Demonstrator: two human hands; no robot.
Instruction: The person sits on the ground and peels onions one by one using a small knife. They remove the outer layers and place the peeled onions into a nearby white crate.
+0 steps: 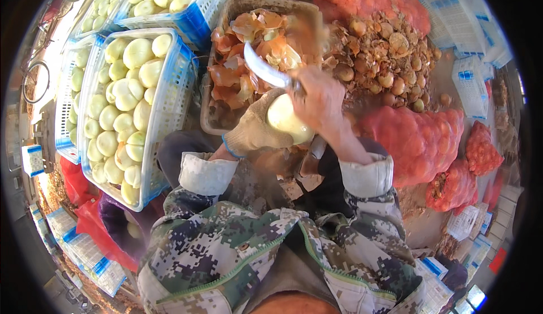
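A pale peeled onion (pixel 283 119) rests in my left hand (pixel 250 125), which wears a tan knit glove with a blue cuff. My right hand (pixel 320 97), bare, grips the handle of a curved-blade knife (pixel 265 68). The blade points up and left, beyond the onion, above loose onion skins (pixel 237 78). Part of my right hand overlaps the onion's right side, so whether its fingers touch the onion is hidden. Beneath both hands stands the near edge of a worn plastic tub (pixel 206 106) holding the skins.
At left, a white-and-blue plastic crate (pixel 169 102) is filled with peeled onions, with more crates behind. Unpeeled onions (pixel 386 78) lie heaped among dry skins at right. Red mesh sacks (pixel 418 144) of onions flank that heap. A purple sack (pixel 123 225) sits low at left.
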